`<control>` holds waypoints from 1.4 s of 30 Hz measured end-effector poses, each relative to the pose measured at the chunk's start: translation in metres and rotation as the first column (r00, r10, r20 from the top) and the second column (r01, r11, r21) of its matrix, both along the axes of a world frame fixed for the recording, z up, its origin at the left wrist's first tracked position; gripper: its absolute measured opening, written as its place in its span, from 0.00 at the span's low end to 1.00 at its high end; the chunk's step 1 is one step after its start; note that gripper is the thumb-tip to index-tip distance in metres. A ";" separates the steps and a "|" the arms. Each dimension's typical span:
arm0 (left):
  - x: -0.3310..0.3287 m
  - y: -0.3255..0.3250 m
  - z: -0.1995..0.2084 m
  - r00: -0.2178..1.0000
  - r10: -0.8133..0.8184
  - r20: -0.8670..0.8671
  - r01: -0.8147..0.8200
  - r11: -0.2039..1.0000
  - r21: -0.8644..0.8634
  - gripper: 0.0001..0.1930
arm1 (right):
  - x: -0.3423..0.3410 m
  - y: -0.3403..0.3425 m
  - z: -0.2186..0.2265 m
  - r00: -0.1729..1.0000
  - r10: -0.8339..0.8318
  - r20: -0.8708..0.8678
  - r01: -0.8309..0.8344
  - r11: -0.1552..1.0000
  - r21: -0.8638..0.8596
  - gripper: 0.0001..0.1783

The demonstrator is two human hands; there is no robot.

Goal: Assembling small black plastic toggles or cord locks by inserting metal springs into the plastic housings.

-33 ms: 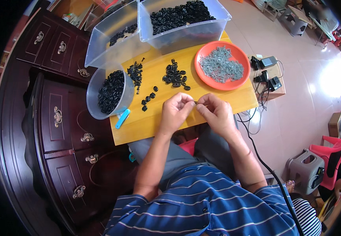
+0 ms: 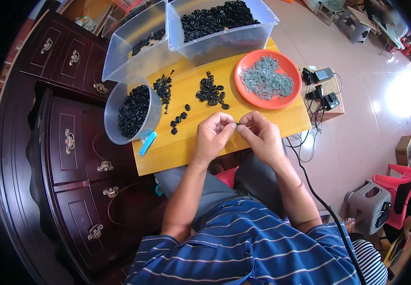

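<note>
barely anything has moved since the earlier frame — the left hand [image 2: 213,136] has edged a touch rightward, and the small dark piece [image 2: 238,124] seems to have shifted with it. everything else on the table [image 2: 167,154] lies as it did.

both hands meet over the near edge, toward the right-hand corner. thumb and forefinger of each are closed to a narrow pinch on the dark piece; it is mostly hidden, so its exact kind cannot be told. so small a thing leaves room only for fingertips, which is probably why the right hand [image 2: 263,137] pinches it from the opposite side.

beyond the hands, a loose heap of black parts [image 2: 209,91] sits mid-table, likely put there for easy reach. a few separate black parts [image 2: 178,119] lie in a slanting line nearer the left edge. at the right edge, an orange dish [image 2: 261,105] holds thin metal pieces [image 2: 268,78]; its raised rim presumably stops them scattering. a clear round tub [image 2: 155,113] of black pieces stands at the left edge, a blue-handled tool [image 2: 147,144] beside it, and a large clear bin [image 2: 215,54] stands at the far edge, perhaps to free the near side.
</note>
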State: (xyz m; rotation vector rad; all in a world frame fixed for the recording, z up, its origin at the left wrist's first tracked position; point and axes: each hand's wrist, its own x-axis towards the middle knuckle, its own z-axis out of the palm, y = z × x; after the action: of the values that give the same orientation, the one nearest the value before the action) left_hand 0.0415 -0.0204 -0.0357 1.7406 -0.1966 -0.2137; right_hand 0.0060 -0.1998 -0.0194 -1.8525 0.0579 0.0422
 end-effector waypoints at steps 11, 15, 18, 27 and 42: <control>0.013 -0.018 0.017 0.994 -0.102 -0.026 0.091 0.954 -0.286 0.03 | 0.007 -0.008 -0.004 0.997 -0.070 -0.023 0.072 0.844 0.531 0.07; 0.047 -0.025 0.017 0.996 -0.017 0.090 0.028 0.992 -0.126 0.03 | 0.005 -0.011 -0.002 0.995 -0.015 -0.094 0.065 0.827 0.558 0.05; 0.073 -0.043 0.026 0.874 -0.090 0.477 -0.060 0.955 0.290 0.06 | 0.005 -0.009 -0.013 0.999 0.011 -0.052 0.019 0.840 0.543 0.04; 0.113 -0.077 0.006 0.755 -0.419 0.505 -0.025 0.750 0.661 0.07 | 0.003 -0.006 -0.013 0.995 -0.068 0.078 0.041 0.950 0.309 0.10; 0.116 -0.081 0.005 0.777 -0.436 0.454 0.017 0.736 0.677 0.05 | 0.004 -0.012 -0.012 0.999 0.043 -0.028 -0.029 0.924 0.382 0.11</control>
State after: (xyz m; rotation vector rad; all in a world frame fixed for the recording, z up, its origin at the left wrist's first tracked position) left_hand 0.1574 -0.1013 -0.0307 2.4456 -0.9139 0.1118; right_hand 0.0100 -0.2118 -0.0312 -1.4619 0.0374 0.1047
